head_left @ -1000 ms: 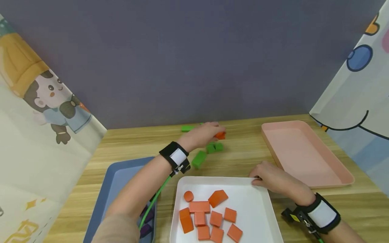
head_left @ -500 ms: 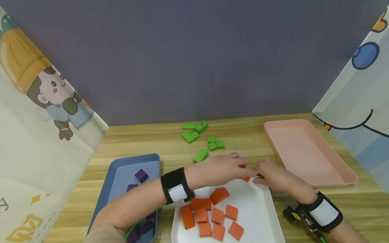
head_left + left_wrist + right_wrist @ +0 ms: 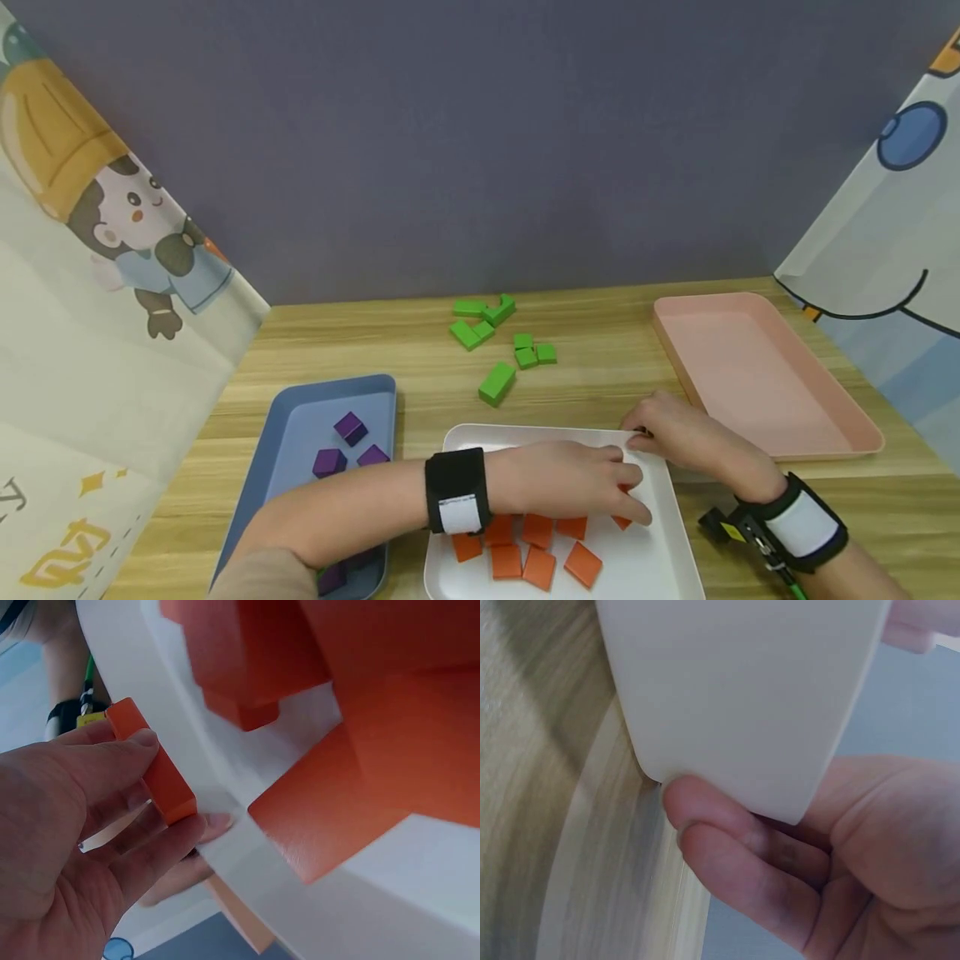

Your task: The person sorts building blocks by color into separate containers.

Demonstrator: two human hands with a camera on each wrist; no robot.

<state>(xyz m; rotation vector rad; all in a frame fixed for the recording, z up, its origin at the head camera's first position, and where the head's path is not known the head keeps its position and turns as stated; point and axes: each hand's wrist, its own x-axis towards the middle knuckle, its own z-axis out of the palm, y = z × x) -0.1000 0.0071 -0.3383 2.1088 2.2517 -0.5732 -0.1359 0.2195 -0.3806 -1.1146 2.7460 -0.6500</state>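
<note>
Plainly, the left hand [image 3: 570, 479] pinches a smooth oblong block [image 3: 165, 778], the right hand [image 3: 681, 431] a round-cornered tray [image 3: 647, 554].

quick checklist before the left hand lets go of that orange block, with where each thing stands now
1. Left hand has a firm pinch on the orange block: looks ok, thumb and fingers are on it.
2. Left hand is over the white tray: ok in the head view.
3. White tray is steadied: ok, the right hand grips its far right corner.
4. Colour matches: ok, the other blocks visible in there are orange.
5. Spot under the orange block is free: cannot tell, the left hand hides it.
6. Green blocks are in a tray: not ok, they lie on the table.
</note>
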